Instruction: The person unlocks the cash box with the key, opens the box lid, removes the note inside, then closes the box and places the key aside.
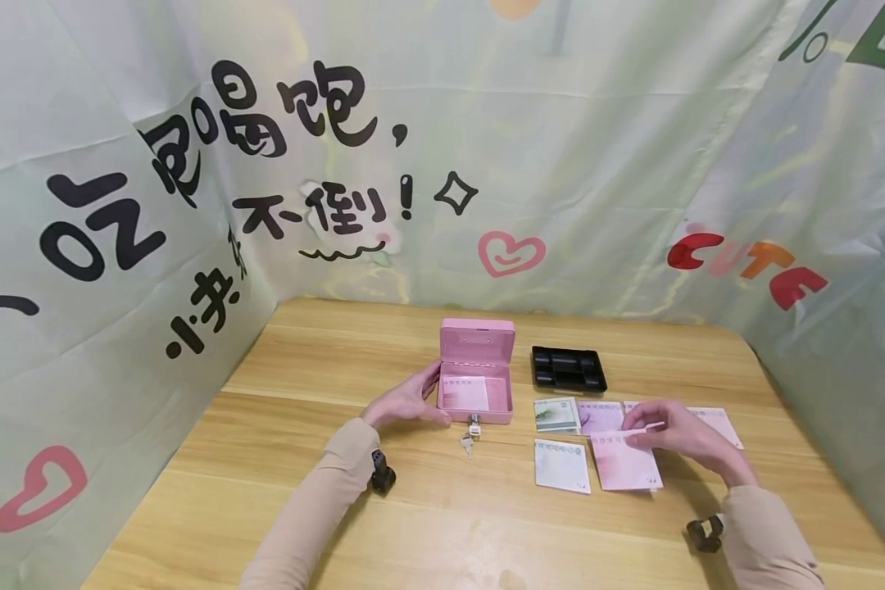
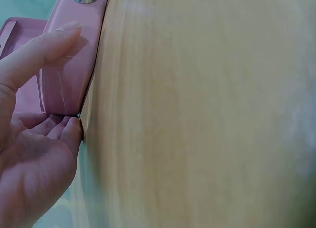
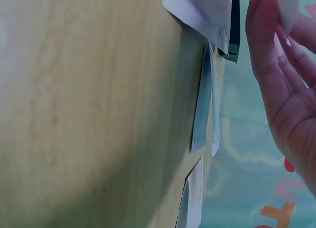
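A small pink metal cash box (image 1: 475, 415) stands with its lid raised, and a pinkish banknote (image 1: 465, 393) lies inside. My left hand (image 1: 410, 399) holds the box by its left side; in the left wrist view the thumb (image 2: 47, 48) lies along the front face and the fingers meet the side. My right hand (image 1: 674, 434) pinches a pink banknote (image 1: 627, 463) by its upper edge, tilted over the tabletop. Behind it, a green banknote (image 1: 556, 415) and a purple banknote (image 1: 600, 416) lie in a row with others; a pale bluish banknote (image 1: 562, 465) lies to its left.
A black compartment tray (image 1: 568, 369) sits right of the box, behind the banknotes. Small keys (image 1: 468, 445) hang from the lock (image 1: 475, 426) at the box's front. The wooden table (image 1: 442, 524) is bounded by printed cloth (image 1: 590, 164) at the back and sides.
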A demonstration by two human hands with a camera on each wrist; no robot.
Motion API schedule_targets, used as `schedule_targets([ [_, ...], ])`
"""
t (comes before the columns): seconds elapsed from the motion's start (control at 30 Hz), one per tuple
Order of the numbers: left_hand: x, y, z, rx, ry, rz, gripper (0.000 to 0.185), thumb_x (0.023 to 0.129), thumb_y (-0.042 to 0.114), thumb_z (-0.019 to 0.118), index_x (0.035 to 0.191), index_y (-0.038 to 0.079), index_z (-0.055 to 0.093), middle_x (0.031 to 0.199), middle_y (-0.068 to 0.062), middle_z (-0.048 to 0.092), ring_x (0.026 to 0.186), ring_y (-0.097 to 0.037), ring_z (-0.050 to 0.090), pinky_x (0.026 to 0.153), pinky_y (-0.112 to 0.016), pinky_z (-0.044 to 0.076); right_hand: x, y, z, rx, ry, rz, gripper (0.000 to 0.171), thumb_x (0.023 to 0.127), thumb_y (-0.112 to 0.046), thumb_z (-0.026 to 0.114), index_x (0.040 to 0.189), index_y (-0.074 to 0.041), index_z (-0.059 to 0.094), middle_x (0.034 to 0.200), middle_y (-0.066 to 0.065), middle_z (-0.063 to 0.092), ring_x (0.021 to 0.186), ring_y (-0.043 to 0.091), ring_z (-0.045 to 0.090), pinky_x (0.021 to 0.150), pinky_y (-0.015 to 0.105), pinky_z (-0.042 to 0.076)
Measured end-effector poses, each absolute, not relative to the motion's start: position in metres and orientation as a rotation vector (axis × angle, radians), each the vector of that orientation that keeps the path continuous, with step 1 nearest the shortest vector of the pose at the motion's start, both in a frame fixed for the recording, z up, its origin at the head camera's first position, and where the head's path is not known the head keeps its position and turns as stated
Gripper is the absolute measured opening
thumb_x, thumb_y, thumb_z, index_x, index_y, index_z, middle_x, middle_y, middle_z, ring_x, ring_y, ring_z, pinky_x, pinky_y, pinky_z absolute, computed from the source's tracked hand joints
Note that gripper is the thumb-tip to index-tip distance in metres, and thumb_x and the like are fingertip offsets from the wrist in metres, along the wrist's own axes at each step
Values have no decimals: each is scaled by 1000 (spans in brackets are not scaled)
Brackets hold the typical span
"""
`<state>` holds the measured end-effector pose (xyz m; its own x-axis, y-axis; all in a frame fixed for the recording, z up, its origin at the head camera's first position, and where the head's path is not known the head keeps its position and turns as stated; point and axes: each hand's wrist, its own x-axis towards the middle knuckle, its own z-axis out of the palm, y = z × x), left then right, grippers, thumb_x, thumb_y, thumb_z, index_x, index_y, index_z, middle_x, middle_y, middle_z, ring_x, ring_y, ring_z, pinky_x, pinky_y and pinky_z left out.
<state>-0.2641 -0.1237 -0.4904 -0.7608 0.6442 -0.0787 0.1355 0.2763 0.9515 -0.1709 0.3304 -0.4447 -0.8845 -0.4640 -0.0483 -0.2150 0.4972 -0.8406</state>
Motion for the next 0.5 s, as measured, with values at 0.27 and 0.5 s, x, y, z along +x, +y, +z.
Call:
schedule_targets([
  [0.27, -262, -124, -489, 700, 2099, 1495, 121, 73, -2, 82, 162, 5, 0, 171, -14, 5, 159, -32, 8, 132, -45, 10, -171, 329, -450, -528, 2478, -1290, 17, 88, -5, 72, 96, 7, 65, 83, -8, 68, 76, 0, 61, 67, 17, 51],
  [0.5, -263, -124, -490, 705, 2098, 1498, 121, 73, -3, 81, 162, 5, 0, 171, -15, 4, 159, -33, 8, 132, -45, 10, -172, 327, -452, -508, 2477, -1254, 17, 89, -6, 71, 97, 8, 65, 83, -5, 67, 75, -1, 57, 62, 17, 48],
])
